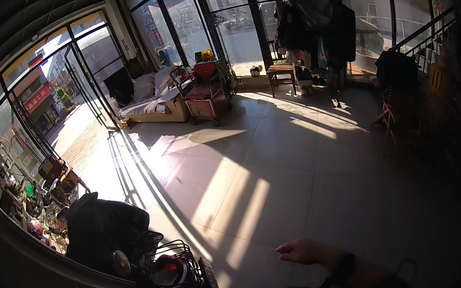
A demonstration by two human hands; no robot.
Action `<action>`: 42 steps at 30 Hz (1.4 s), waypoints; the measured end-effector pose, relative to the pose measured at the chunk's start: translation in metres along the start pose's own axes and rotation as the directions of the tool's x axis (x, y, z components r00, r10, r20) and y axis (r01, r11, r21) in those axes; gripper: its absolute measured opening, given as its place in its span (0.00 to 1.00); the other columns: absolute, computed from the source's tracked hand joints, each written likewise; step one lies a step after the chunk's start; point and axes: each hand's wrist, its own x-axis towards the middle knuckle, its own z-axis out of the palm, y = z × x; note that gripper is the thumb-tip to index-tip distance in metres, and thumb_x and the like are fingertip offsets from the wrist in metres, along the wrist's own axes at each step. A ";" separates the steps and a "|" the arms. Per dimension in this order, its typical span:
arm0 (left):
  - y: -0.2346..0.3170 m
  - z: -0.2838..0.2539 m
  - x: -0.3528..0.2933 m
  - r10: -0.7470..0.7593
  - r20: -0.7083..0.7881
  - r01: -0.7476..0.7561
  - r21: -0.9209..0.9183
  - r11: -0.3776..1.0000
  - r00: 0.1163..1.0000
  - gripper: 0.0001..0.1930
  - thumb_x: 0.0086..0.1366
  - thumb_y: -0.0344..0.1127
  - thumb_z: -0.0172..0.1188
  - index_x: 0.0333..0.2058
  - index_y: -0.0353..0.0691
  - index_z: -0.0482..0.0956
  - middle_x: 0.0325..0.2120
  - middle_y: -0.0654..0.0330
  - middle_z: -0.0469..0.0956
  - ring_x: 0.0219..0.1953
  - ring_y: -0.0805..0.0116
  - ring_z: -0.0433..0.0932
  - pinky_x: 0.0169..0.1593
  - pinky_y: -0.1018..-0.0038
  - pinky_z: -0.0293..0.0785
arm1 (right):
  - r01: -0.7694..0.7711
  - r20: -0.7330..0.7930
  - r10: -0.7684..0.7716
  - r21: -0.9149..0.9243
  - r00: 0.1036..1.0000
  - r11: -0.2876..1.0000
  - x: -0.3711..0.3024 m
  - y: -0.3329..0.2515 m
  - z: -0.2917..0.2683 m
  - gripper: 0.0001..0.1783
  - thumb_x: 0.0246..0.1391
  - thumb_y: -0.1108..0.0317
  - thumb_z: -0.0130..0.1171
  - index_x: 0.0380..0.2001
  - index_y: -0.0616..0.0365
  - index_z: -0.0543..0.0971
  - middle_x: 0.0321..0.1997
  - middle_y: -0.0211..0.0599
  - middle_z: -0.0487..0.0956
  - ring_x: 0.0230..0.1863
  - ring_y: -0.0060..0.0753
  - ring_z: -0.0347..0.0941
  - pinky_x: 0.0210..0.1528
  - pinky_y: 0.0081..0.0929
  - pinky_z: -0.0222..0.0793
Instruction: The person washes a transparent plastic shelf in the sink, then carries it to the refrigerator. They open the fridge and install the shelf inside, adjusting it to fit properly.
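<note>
My right hand (299, 250) reaches in from the lower right, above the tiled floor (279, 191). Its fingers point left, loosely stretched out, with nothing seen in them. A dark band (345, 265) circles the wrist. To the left of the hand, and apart from it, is a black wire basket (184, 254) with a dark red, rounded thing inside. A black cover (106, 224) lies bunched beside the basket, over something I cannot make out. My left hand is out of view.
A glass door (84, 81) stands open at the left. Farther back are a low couch (159, 108), a red cart (203, 108), a wooden stool (282, 76) and a clothes rack (316, 27). Stairs (429, 51) rise at the far right. Clutter (39, 206) lines the left wall.
</note>
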 end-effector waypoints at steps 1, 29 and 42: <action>-0.006 0.014 0.020 -0.023 0.025 0.022 0.004 1.000 0.999 0.18 0.60 0.50 0.49 0.38 0.43 0.72 0.31 0.60 0.75 0.32 0.68 0.70 0.32 0.73 0.68 | -0.023 -0.072 0.024 0.021 0.997 1.000 -0.013 0.015 -0.018 0.23 0.54 0.52 0.50 0.48 0.55 0.72 0.46 0.42 0.75 0.48 0.41 0.71 0.49 0.33 0.65; -0.539 0.646 0.429 -0.914 -0.202 0.391 0.919 -0.053 0.351 0.16 0.62 0.50 0.43 0.30 0.48 0.76 0.27 0.69 0.78 0.26 0.72 0.76 0.27 0.73 0.74 | -0.011 -0.394 0.867 0.912 -0.306 0.411 -0.248 0.257 -0.119 0.20 0.55 0.54 0.49 0.44 0.55 0.74 0.41 0.32 0.77 0.44 0.26 0.71 0.48 0.25 0.64; -0.917 0.703 0.351 -0.825 -0.482 0.429 0.839 -0.336 0.296 0.14 0.63 0.44 0.39 0.27 0.44 0.68 0.21 0.65 0.71 0.24 0.71 0.70 0.28 0.75 0.68 | 0.230 -0.300 0.821 0.862 -0.485 0.451 -0.437 0.410 -0.197 0.15 0.54 0.61 0.52 0.40 0.58 0.75 0.38 0.34 0.77 0.40 0.28 0.71 0.46 0.25 0.65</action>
